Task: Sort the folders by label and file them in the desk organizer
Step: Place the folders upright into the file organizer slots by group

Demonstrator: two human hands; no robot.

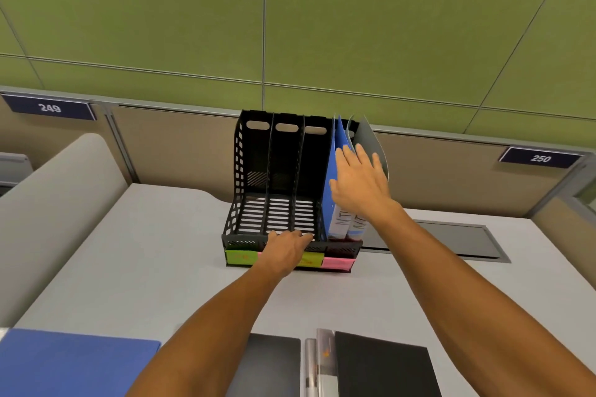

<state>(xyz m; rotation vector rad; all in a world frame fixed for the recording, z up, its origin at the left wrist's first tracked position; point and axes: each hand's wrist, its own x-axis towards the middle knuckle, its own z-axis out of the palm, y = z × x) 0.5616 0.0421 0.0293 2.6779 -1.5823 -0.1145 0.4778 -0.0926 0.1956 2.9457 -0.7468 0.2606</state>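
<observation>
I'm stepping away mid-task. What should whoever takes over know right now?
Left hand: fingers on the front lip of the black slotted plastic desk organizer, steadying it.
Right hand: open, flat against the upright blue folder.
Done: blue folder and a grey folder stand in the rightmost slot.
Left: flat blue folder and two black folders on the white desk; three slots empty.

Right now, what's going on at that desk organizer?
A person is filing folders. The right hand lies flat with straight fingers against the blue folder standing in the rightmost slot of the black desk organizer; a grey folder leans behind it. The left hand rests on the organizer's front edge. The three slots to the left are empty. More folders, blue and black, wait on the desk.
</observation>
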